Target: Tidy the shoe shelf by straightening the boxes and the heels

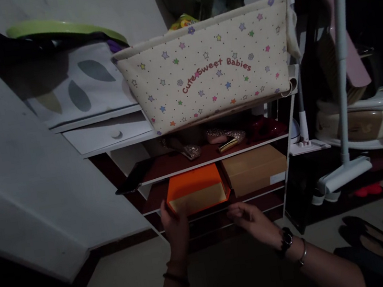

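Observation:
An orange box [196, 188] with a tan front face sits on a dark red shelf of the white rack. My left hand [175, 221] is at its lower left front corner, fingers apart, and seems to touch the box's edge. Just below the right front corner, my right hand [250, 219] has loosely bent fingers and holds nothing that I can see; it appears apart from the box. A brown cardboard box [256, 169] stands close on the right. Glittery high-heeled shoes [227, 139] lie on the shelf above.
A cream fabric bin [208, 68] with stars overhangs the upper shelves. Left of it are a leaf-patterned box [76, 84] and a small white drawer [113, 132]. A squeegee mop [345, 175] leans at the right. Black shoes [377, 240] lie on the floor.

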`<state>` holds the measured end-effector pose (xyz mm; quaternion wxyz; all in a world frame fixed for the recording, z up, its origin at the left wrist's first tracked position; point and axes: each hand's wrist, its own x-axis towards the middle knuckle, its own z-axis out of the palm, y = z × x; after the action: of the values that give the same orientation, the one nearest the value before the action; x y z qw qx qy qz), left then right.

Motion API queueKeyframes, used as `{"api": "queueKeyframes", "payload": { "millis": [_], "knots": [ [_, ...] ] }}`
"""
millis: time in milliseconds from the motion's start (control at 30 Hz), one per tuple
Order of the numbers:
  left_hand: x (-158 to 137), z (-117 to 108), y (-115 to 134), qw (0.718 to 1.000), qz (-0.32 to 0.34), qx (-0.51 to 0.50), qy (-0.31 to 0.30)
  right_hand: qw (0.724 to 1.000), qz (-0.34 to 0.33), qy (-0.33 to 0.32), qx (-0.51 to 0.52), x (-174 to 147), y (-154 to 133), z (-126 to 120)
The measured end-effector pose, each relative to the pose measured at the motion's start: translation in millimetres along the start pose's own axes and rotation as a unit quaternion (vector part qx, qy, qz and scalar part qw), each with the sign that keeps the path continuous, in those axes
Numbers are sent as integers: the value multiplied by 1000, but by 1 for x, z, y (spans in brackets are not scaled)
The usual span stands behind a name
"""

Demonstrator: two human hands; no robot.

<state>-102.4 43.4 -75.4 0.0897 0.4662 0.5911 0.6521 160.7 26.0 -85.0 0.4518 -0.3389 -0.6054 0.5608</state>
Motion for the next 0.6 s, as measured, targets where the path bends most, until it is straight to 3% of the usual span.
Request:
{"api": "queueKeyframes", "payload": {
  "millis": [100, 233, 333, 400, 600],
  "knots": [
    [-2, 1, 20, 989, 111, 81, 51, 999, -2, 25, 39, 1, -11, -13],
    [13, 17, 55, 972, 213, 99, 16, 994, 16, 58, 94, 0, -21, -28],
    [41, 43, 73, 971, 208, 120, -18, 991, 19, 71, 115, -3, -26, -38],
    [64, 64, 79, 973, 187, 135, -10, 990, 15, 75, 118, -5, -29, -44],
    [115, 106, 82, 982, 105, 150, -35, 994, -21, 71, 84, -9, -31, -56]
  ]
}}
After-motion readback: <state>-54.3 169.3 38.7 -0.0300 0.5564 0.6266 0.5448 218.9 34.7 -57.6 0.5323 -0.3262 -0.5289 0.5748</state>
